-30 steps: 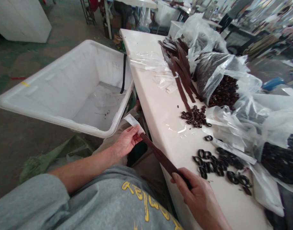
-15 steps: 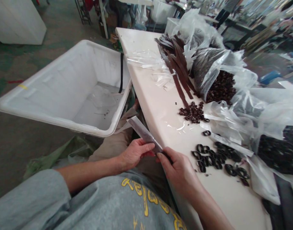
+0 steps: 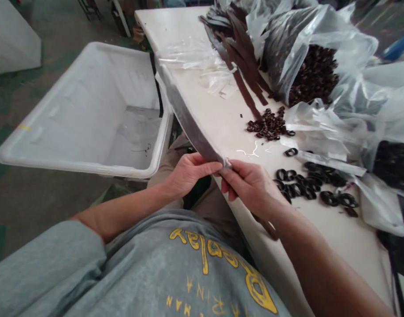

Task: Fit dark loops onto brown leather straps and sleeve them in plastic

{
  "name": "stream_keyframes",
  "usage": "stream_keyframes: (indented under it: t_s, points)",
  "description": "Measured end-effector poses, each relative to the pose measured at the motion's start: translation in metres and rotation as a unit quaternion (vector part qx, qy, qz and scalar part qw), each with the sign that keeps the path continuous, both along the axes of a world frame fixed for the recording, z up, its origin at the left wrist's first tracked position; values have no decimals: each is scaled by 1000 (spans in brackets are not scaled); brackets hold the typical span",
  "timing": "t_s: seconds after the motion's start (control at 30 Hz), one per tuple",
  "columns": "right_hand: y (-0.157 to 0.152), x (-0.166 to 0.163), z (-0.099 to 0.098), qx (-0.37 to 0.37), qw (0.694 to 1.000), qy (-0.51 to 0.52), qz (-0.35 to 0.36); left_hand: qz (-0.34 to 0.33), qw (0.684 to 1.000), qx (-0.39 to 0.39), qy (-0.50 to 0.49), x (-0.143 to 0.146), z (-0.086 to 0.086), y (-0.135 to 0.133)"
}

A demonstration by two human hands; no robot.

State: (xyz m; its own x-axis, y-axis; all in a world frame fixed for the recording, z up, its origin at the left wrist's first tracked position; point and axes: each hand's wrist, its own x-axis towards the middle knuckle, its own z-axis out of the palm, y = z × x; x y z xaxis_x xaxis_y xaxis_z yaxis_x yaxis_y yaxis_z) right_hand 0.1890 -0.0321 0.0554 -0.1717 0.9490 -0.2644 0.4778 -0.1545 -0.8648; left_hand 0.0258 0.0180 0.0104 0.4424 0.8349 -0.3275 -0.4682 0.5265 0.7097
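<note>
A long, narrow greyish-brown strip [image 3: 191,123] with a pale edge stretches from my hands up along the edge of the white table [image 3: 218,121]. My left hand [image 3: 187,174] pinches it between thumb and fingers. Right beside it, my right hand [image 3: 250,180] is closed on the same strip, the two thumbs almost touching. A brown end [image 3: 268,228] shows below my right wrist; its link to the strip is hidden. On the table nearby lie a pile of small brown loops [image 3: 268,124] and a group of larger black loops [image 3: 299,185].
Left of the table stands a large white bin [image 3: 79,168] with scraps at its bottom. More brown strips [image 3: 244,72], clear film scraps [image 3: 185,55] and a plastic bag [image 3: 281,57] of brown pieces lie on the far part. White paper and plastic [image 3: 320,127] cover the right side.
The strip now extends much farther up and away along the table edge. My hands have come closer together at its near end. The view has tilted downward.
</note>
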Motion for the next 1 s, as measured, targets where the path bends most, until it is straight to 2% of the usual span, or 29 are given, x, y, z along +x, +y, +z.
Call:
stream_keyframes:
  t_s: [0.07,0.13,0.23,0.3,0.37,0.47,0.53,0.63,0.73,0.87,0.93,1.0]
  points:
    - [10,-1,8,42,999,6,-4,19,1000,-7,-4,1,16,12]
    - [12,2,12,48,999,11,0,91,995,-26,-14,-2,32,31]
    - [11,5,8,29,999,30,-12,171,985,-22,-2,-2,40,47]
    - [14,3,5,35,998,40,-29,155,987,-34,8,6,34,40]
    - [18,1,4,53,997,48,-36,108,992,-62,9,14,26,24]
    - [18,0,8,57,997,51,-25,60,996,-66,-16,17,17,14]
    - [11,4,7,22,999,39,-16,82,994,-48,-49,12,14,22]
    - [2,8,-3,-36,999,26,-30,137,987,-35,-77,6,11,35]
    - [-1,4,-15,-39,997,38,-52,89,993,-22,-70,9,2,20]
    - [-6,-4,-18,-20,998,46,-45,32,997,-7,-66,9,-9,-6]
    - [-13,-3,-20,-36,998,39,-32,59,994,-17,-86,1,-7,2]
    - [-19,1,-23,-61,998,23,-21,125,986,-43,-105,-10,-2,21]
